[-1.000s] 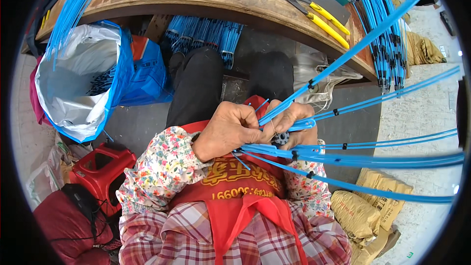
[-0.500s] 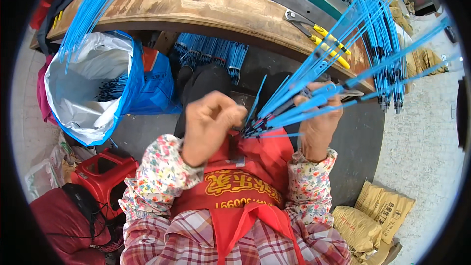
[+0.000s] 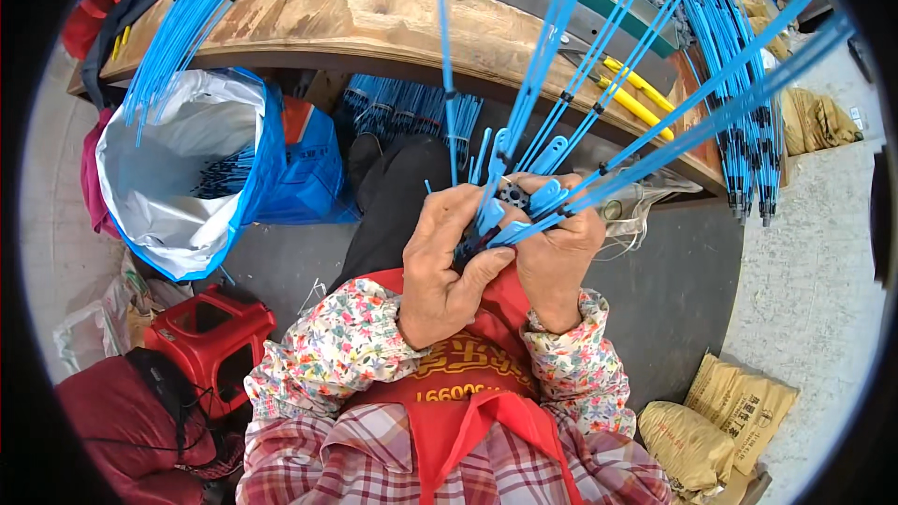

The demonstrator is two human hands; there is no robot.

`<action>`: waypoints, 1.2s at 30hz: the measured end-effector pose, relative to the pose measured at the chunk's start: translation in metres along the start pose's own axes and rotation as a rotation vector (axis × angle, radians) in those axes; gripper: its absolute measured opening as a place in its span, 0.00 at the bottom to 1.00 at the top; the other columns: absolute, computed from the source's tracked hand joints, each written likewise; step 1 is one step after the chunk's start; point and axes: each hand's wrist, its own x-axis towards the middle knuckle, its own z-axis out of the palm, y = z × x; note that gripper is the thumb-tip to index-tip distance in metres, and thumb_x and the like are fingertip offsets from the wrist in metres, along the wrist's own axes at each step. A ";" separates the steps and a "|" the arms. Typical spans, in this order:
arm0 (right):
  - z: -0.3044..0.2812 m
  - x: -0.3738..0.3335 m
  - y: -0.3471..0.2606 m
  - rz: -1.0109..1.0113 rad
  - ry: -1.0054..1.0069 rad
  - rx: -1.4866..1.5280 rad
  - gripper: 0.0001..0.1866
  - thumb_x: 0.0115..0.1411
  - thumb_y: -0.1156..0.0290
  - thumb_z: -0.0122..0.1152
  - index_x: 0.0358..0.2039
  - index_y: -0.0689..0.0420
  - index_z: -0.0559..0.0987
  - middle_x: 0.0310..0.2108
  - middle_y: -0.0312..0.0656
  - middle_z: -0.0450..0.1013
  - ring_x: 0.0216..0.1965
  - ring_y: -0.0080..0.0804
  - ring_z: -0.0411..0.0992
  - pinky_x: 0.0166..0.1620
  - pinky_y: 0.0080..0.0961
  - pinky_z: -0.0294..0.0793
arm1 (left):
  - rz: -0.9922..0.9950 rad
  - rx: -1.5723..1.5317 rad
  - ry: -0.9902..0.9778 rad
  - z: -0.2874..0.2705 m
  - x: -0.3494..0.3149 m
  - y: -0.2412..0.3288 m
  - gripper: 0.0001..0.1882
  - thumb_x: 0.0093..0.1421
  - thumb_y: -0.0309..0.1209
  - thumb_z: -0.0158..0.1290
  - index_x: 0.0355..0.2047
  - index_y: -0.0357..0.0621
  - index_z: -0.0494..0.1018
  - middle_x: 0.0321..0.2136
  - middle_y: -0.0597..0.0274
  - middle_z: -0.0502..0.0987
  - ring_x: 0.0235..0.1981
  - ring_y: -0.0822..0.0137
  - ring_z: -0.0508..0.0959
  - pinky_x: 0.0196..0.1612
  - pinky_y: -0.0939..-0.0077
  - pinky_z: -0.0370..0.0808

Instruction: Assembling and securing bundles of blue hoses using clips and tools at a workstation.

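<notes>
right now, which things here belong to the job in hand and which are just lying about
In the job: blue strips in left hand and right hand; dark round hub.

Seemingly just lying about: yellow-handled tool; red stool; gold sacks.

A wooden bench [image 3: 327, 5] is spanning the top, yellow-handled cutters [image 3: 636, 109] lying on it at upper right. A red stool [image 3: 201, 340] is standing at lower left; tan sacks [image 3: 687, 447] are resting at lower right.
</notes>
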 end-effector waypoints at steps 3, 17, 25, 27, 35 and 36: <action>0.002 -0.003 0.006 0.073 0.039 0.085 0.12 0.48 0.81 0.64 0.36 0.65 0.78 0.31 0.36 0.74 0.28 0.19 0.71 0.33 0.17 0.71 | -0.064 -0.116 -0.059 0.002 -0.002 -0.010 0.29 0.55 0.34 0.57 0.54 0.31 0.64 0.43 0.46 0.69 0.42 0.57 0.72 0.46 0.70 0.68; 0.017 -0.043 0.011 -0.106 -0.262 0.236 0.40 0.60 0.53 0.53 0.60 0.70 0.53 0.53 0.55 0.65 0.52 0.41 0.66 0.54 0.31 0.64 | -0.415 -0.313 0.113 0.009 -0.005 -0.035 0.14 0.59 0.34 0.53 0.38 0.37 0.67 0.29 0.62 0.71 0.28 0.73 0.70 0.30 0.78 0.67; -0.038 -0.033 -0.024 0.053 -0.394 -0.109 0.19 0.55 0.70 0.61 0.46 0.65 0.73 0.36 0.46 0.74 0.36 0.31 0.72 0.41 0.23 0.70 | -0.411 -0.306 -0.078 -0.013 0.005 -0.036 0.09 0.57 0.28 0.54 0.35 0.36 0.69 0.22 0.68 0.71 0.24 0.79 0.69 0.27 0.84 0.65; -0.044 -0.030 -0.019 0.043 -0.304 -0.188 0.13 0.52 0.77 0.63 0.40 0.64 0.77 0.30 0.44 0.74 0.27 0.29 0.72 0.32 0.22 0.72 | -0.447 -0.326 -0.153 -0.015 0.008 -0.037 0.12 0.56 0.31 0.56 0.34 0.35 0.70 0.25 0.66 0.73 0.26 0.77 0.71 0.29 0.83 0.68; -0.043 -0.018 0.010 0.081 -0.377 0.084 0.08 0.55 0.82 0.56 0.37 0.67 0.77 0.31 0.42 0.76 0.31 0.23 0.73 0.37 0.19 0.72 | -0.345 -0.479 -0.497 -0.014 0.013 -0.038 0.11 0.55 0.29 0.55 0.34 0.34 0.70 0.22 0.62 0.71 0.24 0.72 0.71 0.28 0.77 0.65; -0.042 -0.019 0.010 0.179 -0.387 0.168 0.08 0.55 0.82 0.57 0.37 0.67 0.77 0.31 0.42 0.76 0.31 0.24 0.73 0.37 0.19 0.73 | -0.349 -0.483 -0.503 -0.015 0.013 -0.038 0.11 0.55 0.29 0.55 0.34 0.34 0.70 0.22 0.62 0.71 0.24 0.72 0.71 0.28 0.77 0.65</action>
